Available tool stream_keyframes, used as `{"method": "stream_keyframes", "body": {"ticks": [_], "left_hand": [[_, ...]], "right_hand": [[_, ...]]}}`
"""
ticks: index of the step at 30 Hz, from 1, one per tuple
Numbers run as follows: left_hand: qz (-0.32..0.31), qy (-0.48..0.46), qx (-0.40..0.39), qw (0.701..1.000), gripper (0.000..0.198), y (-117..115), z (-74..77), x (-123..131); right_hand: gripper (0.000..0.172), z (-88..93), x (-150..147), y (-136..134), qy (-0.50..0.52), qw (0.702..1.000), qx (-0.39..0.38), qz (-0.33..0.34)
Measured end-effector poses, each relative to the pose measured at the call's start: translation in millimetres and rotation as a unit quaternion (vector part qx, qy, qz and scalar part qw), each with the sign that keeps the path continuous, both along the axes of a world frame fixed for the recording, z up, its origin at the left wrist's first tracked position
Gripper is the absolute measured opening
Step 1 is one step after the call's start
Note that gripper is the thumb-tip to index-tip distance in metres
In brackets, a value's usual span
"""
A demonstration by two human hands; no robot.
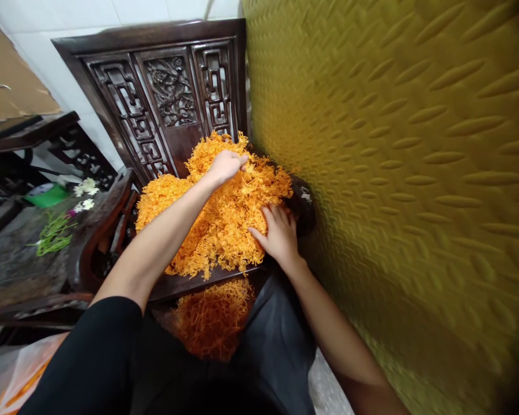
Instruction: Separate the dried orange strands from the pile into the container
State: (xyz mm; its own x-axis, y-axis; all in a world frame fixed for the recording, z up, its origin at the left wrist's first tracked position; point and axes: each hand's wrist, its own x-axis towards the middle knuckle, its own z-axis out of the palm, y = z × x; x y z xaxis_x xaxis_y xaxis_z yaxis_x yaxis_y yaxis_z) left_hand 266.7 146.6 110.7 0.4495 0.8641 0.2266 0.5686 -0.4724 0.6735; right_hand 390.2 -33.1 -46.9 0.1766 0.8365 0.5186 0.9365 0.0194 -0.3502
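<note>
A large heap of frizzy orange artificial sprigs (pixel 218 225) lies on the seat (pixel 190 283) of a dark carved wooden chair. Over the upper middle of the heap reaches my left hand (pixel 227 166), its fingers curled closed on some of the sprigs; the fingertips are partly hidden. My right hand (pixel 281 235) rests against the heap's right side, thumb and fingers spread, touching the sprigs without gripping them. More orange sprigs (pixel 214 320) are below the seat's front edge, between my legs.
Behind the heap stands the carved chair back (pixel 168 98). A yellow-green textured panel (pixel 393 173) rises close on the right. On the left, a dark side table (pixel 21 271) bears a green tape roll (pixel 47 195), green stems (pixel 54 233) and white flowers (pixel 85 187). A plastic bag (pixel 26 374) lies lower left.
</note>
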Motion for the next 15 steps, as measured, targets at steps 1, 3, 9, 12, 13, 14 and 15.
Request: {"method": "stream_keyframes", "body": {"ticks": [1, 3, 9, 12, 13, 14, 15], "left_hand": [[-0.001, 0.013, 0.009, 1.0, 0.04, -1, 0.8, 0], [-0.031, 0.081, 0.018, 0.996, 0.037, -4, 1.3, -4], [-0.101, 0.224, 0.065, 0.967, 0.024, -30, -22.8, -60], [-0.032, 0.217, 0.037, 0.975, 0.051, -59, -56.2, -90], [-0.029, 0.2, 0.016, 0.979, 0.068, -68, -69.3, -93], [-0.039, 0.179, -0.003, 0.983, 0.083, -76, -82.5, -93], [-0.047, 0.157, -0.027, 0.986, 0.095, -81, -95.2, -88]], "right_hand": [[0.062, 0.7, -1, 1, -0.003, 1.0, 0.002, -0.002], [0.063, -1.6, -2, 2, -0.012, 1.0, -0.002, 0.0], [0.045, -24.6, 11, -9, 0.03, 0.997, 0.018, 0.07], [0.05, -30.9, 10, -21, 0.084, 0.991, 0.101, 0.037], [0.056, -32.8, 6, -24, 0.1, 0.987, 0.124, 0.02], [0.065, -35.2, 2, -26, 0.119, 0.983, 0.138, 0.007], [0.073, -38.4, -4, -27, 0.146, 0.979, 0.143, -0.001]]}}
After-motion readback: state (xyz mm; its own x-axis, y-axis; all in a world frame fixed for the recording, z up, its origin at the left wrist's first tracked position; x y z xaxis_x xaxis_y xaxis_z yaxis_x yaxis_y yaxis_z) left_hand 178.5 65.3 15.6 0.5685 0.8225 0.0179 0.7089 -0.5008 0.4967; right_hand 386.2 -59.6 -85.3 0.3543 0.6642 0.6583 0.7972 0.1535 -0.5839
